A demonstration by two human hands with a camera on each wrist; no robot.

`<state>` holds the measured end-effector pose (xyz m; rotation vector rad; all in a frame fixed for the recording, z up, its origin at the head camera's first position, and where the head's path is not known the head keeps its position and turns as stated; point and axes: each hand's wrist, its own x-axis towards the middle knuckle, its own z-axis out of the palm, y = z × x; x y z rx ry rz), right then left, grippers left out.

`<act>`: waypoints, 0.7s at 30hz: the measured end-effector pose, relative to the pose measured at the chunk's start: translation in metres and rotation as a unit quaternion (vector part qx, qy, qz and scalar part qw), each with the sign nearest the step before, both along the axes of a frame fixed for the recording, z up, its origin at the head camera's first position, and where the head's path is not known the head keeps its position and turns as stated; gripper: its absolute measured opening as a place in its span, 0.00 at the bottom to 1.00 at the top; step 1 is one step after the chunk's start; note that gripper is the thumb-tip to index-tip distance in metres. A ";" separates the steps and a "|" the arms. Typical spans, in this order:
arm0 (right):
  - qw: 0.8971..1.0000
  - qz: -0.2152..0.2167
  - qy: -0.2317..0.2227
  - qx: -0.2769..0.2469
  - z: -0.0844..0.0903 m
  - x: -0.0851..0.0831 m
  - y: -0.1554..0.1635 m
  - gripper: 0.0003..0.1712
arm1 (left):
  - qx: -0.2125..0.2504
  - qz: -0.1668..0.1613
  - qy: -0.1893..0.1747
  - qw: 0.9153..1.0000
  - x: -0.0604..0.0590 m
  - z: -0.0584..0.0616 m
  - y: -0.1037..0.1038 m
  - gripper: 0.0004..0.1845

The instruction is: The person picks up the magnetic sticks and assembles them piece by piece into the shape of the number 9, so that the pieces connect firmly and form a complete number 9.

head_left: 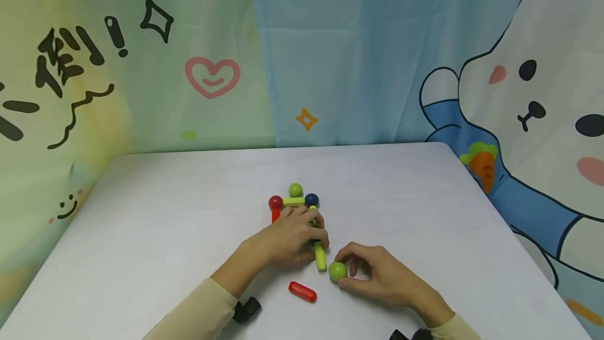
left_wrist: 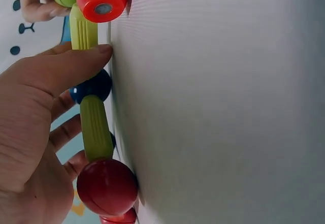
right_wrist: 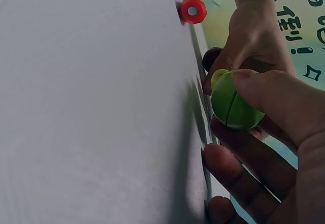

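My right hand (head_left: 382,277) pinches a green ball (head_left: 337,272) between thumb and fingers, just off the table. Beside it lies the near end of a yellow-green magnetic stick (head_left: 320,257). The left hand (head_left: 292,237) holds this stick near its far end, the thumb across it next to a blue ball (left_wrist: 92,88). Another yellow-green stick (left_wrist: 96,127) runs from that ball to a dark red ball (left_wrist: 107,187). Beyond the left hand are a green ball (head_left: 295,190), a yellow-green stick (head_left: 294,201), a dark blue ball (head_left: 312,200) and a red stick (head_left: 276,215), partly hidden.
A loose red stick (head_left: 302,291) lies on the white table (head_left: 189,214) between the forearms, nearer the front. Behind the table hangs a printed curtain (head_left: 330,56). Dark wrist straps show at both sleeves.
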<state>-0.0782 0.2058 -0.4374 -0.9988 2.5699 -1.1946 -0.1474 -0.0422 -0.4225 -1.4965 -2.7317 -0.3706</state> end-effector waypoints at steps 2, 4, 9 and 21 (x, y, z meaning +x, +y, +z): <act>1.000 0.002 -0.005 -0.001 0.000 0.001 -0.001 0.18 | -0.005 -0.006 -0.014 1.000 0.001 0.000 0.001 0.12; 1.000 0.009 -0.011 -0.005 0.001 0.001 -0.001 0.18 | -0.007 -0.010 -0.032 0.999 0.001 -0.001 0.001 0.12; 0.999 0.034 -0.010 -0.022 0.002 0.002 -0.004 0.18 | -0.009 -0.005 -0.052 0.999 -0.001 -0.001 0.003 0.11; 0.996 0.037 0.043 -0.062 -0.003 0.003 -0.017 0.18 | 0.010 0.019 -0.042 0.999 -0.003 -0.004 0.003 0.11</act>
